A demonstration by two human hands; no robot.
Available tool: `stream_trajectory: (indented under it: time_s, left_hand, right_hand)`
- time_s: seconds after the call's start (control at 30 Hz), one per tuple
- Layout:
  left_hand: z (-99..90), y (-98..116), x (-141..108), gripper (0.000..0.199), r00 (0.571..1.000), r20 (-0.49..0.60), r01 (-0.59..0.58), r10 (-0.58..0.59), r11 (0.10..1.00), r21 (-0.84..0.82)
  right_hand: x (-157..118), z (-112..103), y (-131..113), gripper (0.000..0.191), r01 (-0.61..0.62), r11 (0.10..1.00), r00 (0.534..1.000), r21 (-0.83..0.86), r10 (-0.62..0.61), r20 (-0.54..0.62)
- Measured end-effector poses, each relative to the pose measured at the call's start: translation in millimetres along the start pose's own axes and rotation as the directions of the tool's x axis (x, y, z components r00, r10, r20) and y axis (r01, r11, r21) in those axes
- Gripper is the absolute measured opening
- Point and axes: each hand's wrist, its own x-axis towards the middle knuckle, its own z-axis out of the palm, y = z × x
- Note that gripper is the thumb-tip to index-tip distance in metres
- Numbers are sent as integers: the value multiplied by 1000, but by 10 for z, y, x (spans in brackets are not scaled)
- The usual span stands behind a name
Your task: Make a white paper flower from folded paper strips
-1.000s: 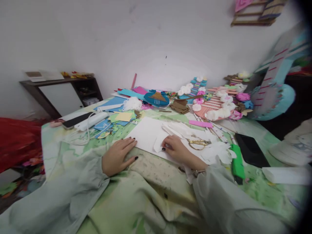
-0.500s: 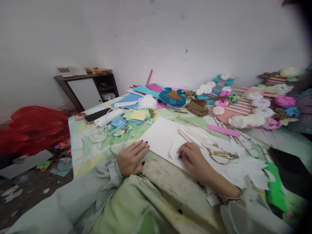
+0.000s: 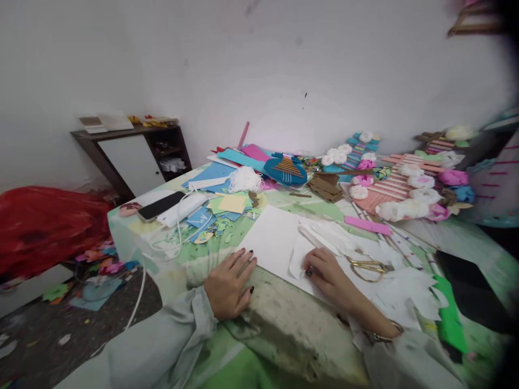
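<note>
My left hand [image 3: 230,283] lies flat with fingers spread at the near left edge of a large white sheet of paper [image 3: 267,232]. Over the same sheet, my right hand [image 3: 324,274] is closed, thumb and fingertips curled together. Its fingers meet at a loose white paper piece [image 3: 297,256]; whatever they pinch is too small to make out. Gold-handled scissors [image 3: 371,267] rest just right of that hand, among white paper scraps [image 3: 409,292].
Behind the sheet lie coloured paper scraps [image 3: 233,204], white yarn [image 3: 245,179] and brown strips [image 3: 325,186]. A phone [image 3: 161,206] and white cable are at left. Decorated paper crafts [image 3: 401,189] fill the back right; a black tablet-like slab [image 3: 470,289] lies at right.
The head view has shifted a little, so most things sit slightly lower. My right hand stays curled at the white paper piece; my left hand stays flat by the sheet's edge.
</note>
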Motion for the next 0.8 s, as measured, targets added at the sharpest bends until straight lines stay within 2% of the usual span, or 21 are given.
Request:
stream_trajectory:
  time_s: [0.3,0.47,0.53,0.57,0.63,0.7,0.8]
  left_hand:
    - [-123,44,36,58,992,107,72,-61,991,-110]
    - [-281,100,242,44,952,158,286,-264,948,-142]
    - [-330,111,401,35,947,177,294,-268,945,-145]
    - [-340,116,493,33,958,185,250,-218,953,-171]
    - [-317,127,690,38,981,191,74,-19,955,-286]
    - [-246,142,883,43,963,181,-111,202,901,-418]
    - [-108,166,1113,38,929,153,-216,336,831,-513]
  right_hand:
    - [0,22,49,14,-45,999,999,27,45,-21]
    - [-13,18,46,13,-31,998,999,52,33,-40]
    - [-10,16,37,14,-32,998,998,59,35,-52]
    - [-7,15,33,15,-36,997,998,62,39,-55]
    - [-1,13,25,17,-40,996,997,74,45,-64]
    - [2,10,16,20,-40,994,996,103,48,-78]
    - [-5,0,3,22,-58,984,989,169,80,-123]
